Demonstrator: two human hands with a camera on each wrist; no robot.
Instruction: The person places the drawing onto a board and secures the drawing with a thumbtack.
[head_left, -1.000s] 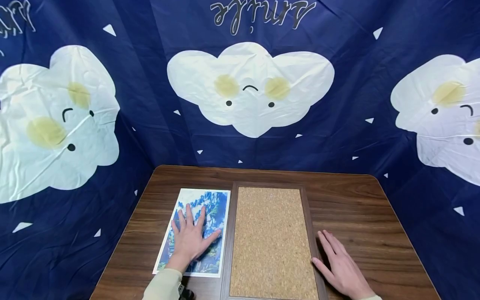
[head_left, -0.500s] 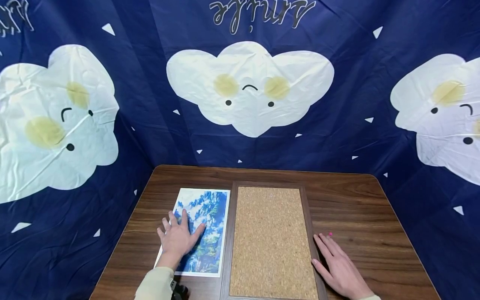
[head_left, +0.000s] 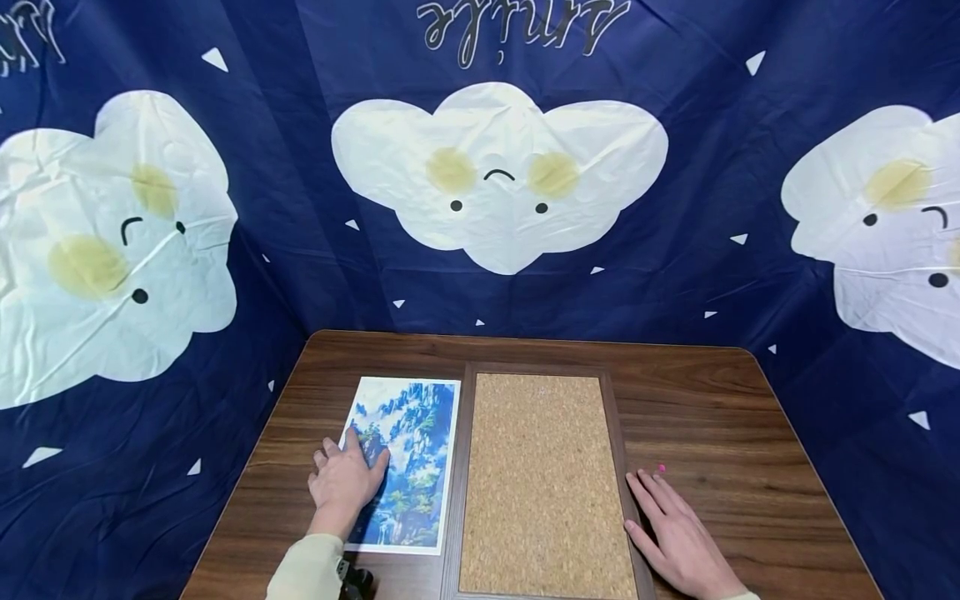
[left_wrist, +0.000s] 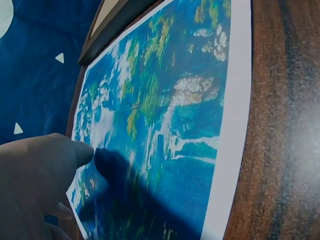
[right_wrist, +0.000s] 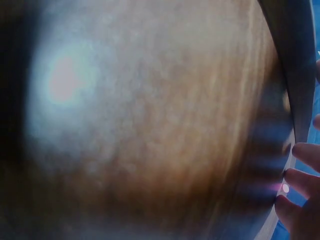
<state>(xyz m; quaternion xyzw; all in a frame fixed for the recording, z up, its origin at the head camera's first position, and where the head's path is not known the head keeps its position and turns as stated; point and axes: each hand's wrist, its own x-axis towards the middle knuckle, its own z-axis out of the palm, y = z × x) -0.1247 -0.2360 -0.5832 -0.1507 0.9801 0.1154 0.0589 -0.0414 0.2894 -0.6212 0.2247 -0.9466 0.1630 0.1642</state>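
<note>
A blue mountain landscape print [head_left: 411, 475] with a white border lies flat on the left half of the table. My left hand [head_left: 345, 483] is over its left edge, thumb and index finger spread above the picture and the other fingertips beyond the border. The left wrist view shows the thumb [left_wrist: 55, 155] close over the print, casting a shadow. To the right of the print lies a cork board [head_left: 547, 492] in a brown wooden frame. My right hand [head_left: 682, 537] rests at the frame's right side, fingers straight and fingertips right at the frame's edge.
Just beyond the right fingertips sits a small bright pink object [head_left: 662, 468]. The brown wood-grain table [head_left: 712, 400] is walled by a dark blue cloth [head_left: 285, 208] printed with white clouds. The print lies close along the frame's left side.
My left hand has slid left and slightly toward me, from the middle of the print to its left edge. My right fingertips have shifted left to the frame, uncovering the pink object.
</note>
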